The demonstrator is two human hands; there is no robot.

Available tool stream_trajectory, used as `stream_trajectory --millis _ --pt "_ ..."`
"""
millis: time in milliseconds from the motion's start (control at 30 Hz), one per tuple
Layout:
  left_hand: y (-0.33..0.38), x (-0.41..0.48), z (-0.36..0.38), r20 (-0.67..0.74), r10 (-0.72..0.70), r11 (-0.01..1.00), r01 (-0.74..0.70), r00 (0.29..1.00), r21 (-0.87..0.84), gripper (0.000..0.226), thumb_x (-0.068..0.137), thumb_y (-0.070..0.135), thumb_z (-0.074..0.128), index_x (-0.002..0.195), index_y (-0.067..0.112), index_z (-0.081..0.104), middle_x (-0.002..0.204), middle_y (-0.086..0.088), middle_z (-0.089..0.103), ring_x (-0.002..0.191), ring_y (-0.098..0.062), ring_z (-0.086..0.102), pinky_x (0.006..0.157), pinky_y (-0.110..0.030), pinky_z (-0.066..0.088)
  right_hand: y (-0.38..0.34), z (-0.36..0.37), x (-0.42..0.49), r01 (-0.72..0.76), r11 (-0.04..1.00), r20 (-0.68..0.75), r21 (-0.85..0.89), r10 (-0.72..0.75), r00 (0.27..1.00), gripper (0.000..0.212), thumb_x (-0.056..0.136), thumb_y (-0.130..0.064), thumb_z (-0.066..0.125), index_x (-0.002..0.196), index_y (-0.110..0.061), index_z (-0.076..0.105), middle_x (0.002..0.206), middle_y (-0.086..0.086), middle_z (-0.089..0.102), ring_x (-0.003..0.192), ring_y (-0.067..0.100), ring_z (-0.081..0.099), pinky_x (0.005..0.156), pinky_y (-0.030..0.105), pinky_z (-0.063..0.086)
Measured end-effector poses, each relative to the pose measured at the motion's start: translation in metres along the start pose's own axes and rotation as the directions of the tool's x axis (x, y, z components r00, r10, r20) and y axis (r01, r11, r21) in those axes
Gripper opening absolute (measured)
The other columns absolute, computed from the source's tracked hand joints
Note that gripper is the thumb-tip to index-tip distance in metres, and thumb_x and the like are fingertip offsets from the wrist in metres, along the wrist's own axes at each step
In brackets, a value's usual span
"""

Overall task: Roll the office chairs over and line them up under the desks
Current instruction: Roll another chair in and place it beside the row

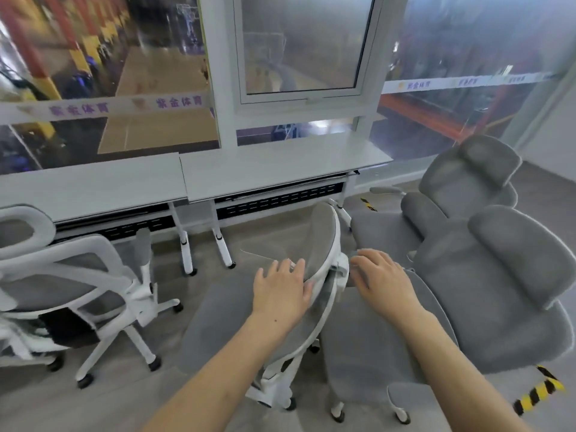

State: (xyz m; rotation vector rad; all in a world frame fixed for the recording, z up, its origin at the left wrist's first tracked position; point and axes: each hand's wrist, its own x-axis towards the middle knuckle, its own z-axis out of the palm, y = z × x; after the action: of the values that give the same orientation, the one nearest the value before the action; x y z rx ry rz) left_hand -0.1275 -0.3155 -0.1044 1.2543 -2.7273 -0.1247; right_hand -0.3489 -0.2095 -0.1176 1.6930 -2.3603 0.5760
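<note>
A white-framed grey mesh chair (324, 235) stands in front of me, its back turned side-on to the right desk (280, 165). My left hand (280, 288) lies on the left side of its backrest, fingers spread and fairly straight. My right hand (381, 277) rests by the white bracket behind the backrest, fingers loosely bent, with nothing plainly gripped. Another white mesh chair (71, 275) sits at the left, facing the left desk (87, 185). Two grey padded chairs stand at the right, one near (498, 291) and one farther back (461, 182).
Both white desks run along a glass wall with a window frame (299, 95). Their white legs on castors (187, 254) stand between the chairs. Yellow-black hazard tape (539, 391) marks the floor at the right. Bare grey floor lies between the left chair and the middle one.
</note>
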Motion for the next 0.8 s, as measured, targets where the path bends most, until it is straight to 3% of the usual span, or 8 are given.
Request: stream_trajectory --millis 133,200,300,367,500,633,800 --pt "0.03 0.02 0.008 0.039 -0.104 0.995 0.104 0.994 -0.005 0.059 0.104 0.059 0.024 0.152 0.029 0.041 0.142 0.001 0.059 0.129 -0.027 0.055 0.102 -0.047 0.042 0.033 0.011 0.062 0.179 0.982 0.104 0.063 -0.185 0.977 0.029 0.096 -0.025 0.065 0.124 -0.027 0.068 0.136 -0.003 0.06 0.134 0.026 0.051 0.097 0.048 0.051" --pt "0.045 0.026 0.013 0.044 -0.168 0.986 0.168 0.985 0.011 0.063 0.101 0.061 0.02 0.15 0.029 0.042 0.14 0.0 0.061 0.125 -0.029 0.057 0.097 -0.047 0.043 0.05 0.021 0.093 0.27 0.951 0.212 0.148 -0.297 0.931 0.036 0.097 -0.027 0.059 0.133 -0.031 0.063 0.15 -0.004 0.052 0.149 0.023 0.037 0.11 0.053 0.044" --pt "0.066 0.034 0.02 0.068 -0.29 0.957 0.291 0.955 -0.011 0.056 0.104 0.059 0.027 0.152 0.033 0.037 0.137 0.001 0.062 0.12 -0.031 0.06 0.094 -0.047 0.04 0.068 0.035 0.132 0.41 0.879 0.33 0.245 -0.473 0.817 0.044 0.098 -0.039 0.047 0.141 -0.04 0.054 0.16 -0.012 0.039 0.156 0.018 0.02 0.122 0.05 0.03" --pt "0.079 0.04 0.026 0.077 -0.37 0.928 0.372 0.926 -0.001 0.051 0.108 0.055 0.032 0.155 0.037 0.031 0.132 0.0 0.064 0.116 -0.031 0.063 0.091 -0.046 0.038 0.075 0.04 0.154 0.53 0.815 0.379 0.235 -0.579 0.722 0.05 0.099 -0.047 0.041 0.148 -0.037 0.049 0.162 -0.011 0.037 0.157 0.018 0.017 0.126 0.046 0.022" --pt "0.093 0.051 0.035 0.089 -0.516 0.85 0.522 0.852 -0.071 0.046 0.111 0.052 0.032 0.155 0.042 0.03 0.127 0.0 0.065 0.115 -0.031 0.062 0.093 -0.047 0.036 0.087 0.051 0.184 0.606 0.729 0.43 0.317 -0.68 0.594 0.052 0.104 -0.049 0.049 0.153 -0.033 0.044 0.162 -0.011 0.034 0.158 0.016 0.011 0.127 0.036 0.016" --pt "0.096 0.05 0.037 0.085 -0.556 0.827 0.56 0.827 -0.046 0.043 0.111 0.052 0.03 0.154 0.046 0.031 0.123 0.001 0.064 0.113 -0.028 0.062 0.095 -0.049 0.034 0.093 0.063 0.185 0.622 0.684 0.304 0.381 -0.728 0.615 0.045 0.1 -0.051 0.054 0.141 -0.033 0.055 0.145 -0.015 0.048 0.15 0.014 0.026 0.123 0.035 0.023" --pt "0.089 0.038 0.038 0.058 -0.595 0.802 0.596 0.802 -0.018 0.034 0.112 0.05 0.031 0.145 0.049 0.038 0.13 0.003 0.061 0.123 -0.029 0.053 0.097 -0.051 0.034 0.087 0.072 0.168 0.619 0.691 0.201 0.374 -0.712 0.673 0.041 0.097 -0.057 0.051 0.131 -0.034 0.06 0.129 -0.016 0.053 0.137 0.019 0.044 0.121 0.051 0.028"
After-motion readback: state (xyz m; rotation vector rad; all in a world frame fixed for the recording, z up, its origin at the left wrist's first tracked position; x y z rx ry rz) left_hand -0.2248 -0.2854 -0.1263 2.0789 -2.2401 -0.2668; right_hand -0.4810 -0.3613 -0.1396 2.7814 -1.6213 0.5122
